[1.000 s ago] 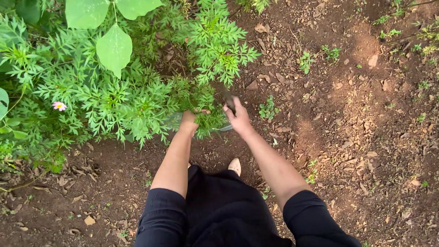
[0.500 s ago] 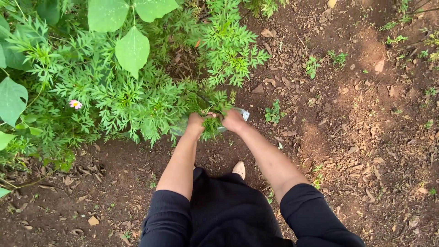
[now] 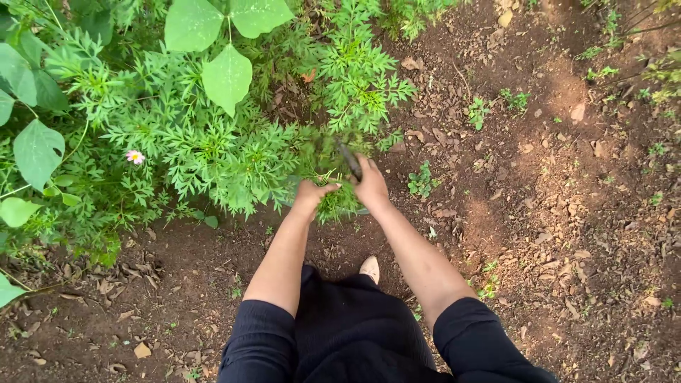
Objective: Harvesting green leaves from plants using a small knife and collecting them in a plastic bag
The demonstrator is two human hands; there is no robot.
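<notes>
Left hand [image 3: 310,195] fingers curled round a tuft of stems [image 3: 333,202] at the bush [image 3: 213,149] edge; right hand [image 3: 370,186] fist closed on a dark tool [image 3: 349,159] (blurred, kind unclear) just above the tuft; bare soil [image 3: 539,177] right, shoe [image 3: 369,269] below

Both bare forearms reach forward, converging close together. The left hand [image 3: 310,195] is curled closed in a grasp, thumb pointing right. The right hand [image 3: 370,186], just beside it, is fisted, knuckles up.

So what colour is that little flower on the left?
Pink flower with a yellow centre, seen in the head view.
</notes>
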